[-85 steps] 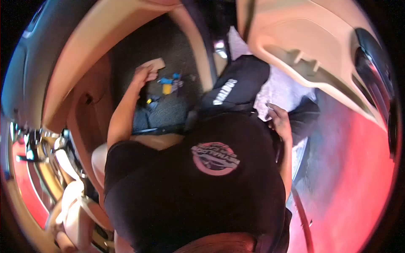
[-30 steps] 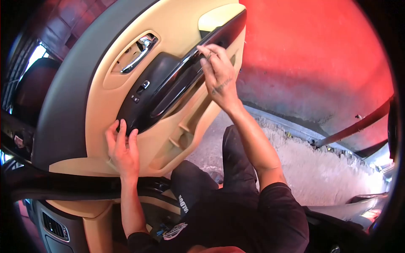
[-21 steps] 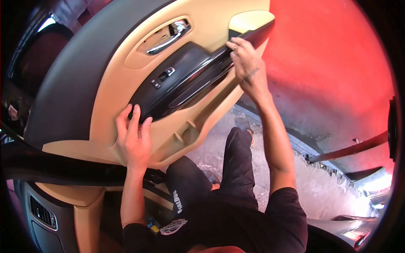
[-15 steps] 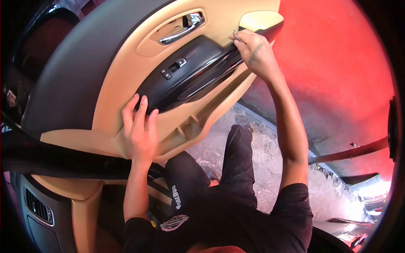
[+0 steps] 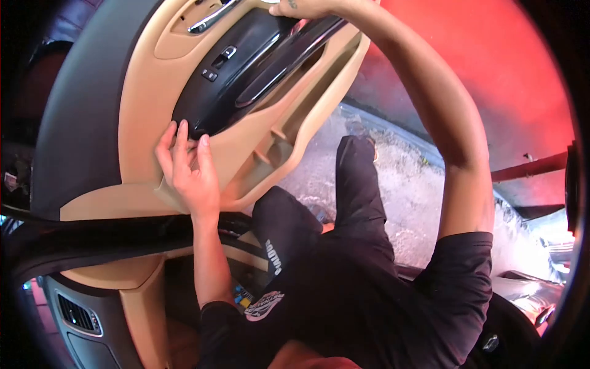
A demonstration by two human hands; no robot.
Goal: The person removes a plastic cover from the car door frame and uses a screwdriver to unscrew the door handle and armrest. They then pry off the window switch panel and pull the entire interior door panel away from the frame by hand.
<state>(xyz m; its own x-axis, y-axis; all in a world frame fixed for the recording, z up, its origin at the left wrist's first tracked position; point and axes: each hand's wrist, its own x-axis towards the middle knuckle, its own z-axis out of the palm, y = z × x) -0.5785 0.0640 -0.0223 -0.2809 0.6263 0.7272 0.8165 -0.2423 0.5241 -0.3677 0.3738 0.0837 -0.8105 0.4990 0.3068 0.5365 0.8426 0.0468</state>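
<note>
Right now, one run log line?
left hand: fingertips at black trim lower end | right hand: near upper end, partly cropped | car door: open

A red wall (image 5: 491,55) stands at the far right, a reddish bar (image 5: 531,167) in front of it, above rough pale ground (image 5: 412,209). Near left, there's an air vent (image 5: 78,313); right of it lie small blue and yellow pieces (image 5: 243,299).

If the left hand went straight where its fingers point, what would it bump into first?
Most likely the near end of the black panel on the door. The left hand has its fingertips right at that end, though I can't tell how firmly they touch.
</note>
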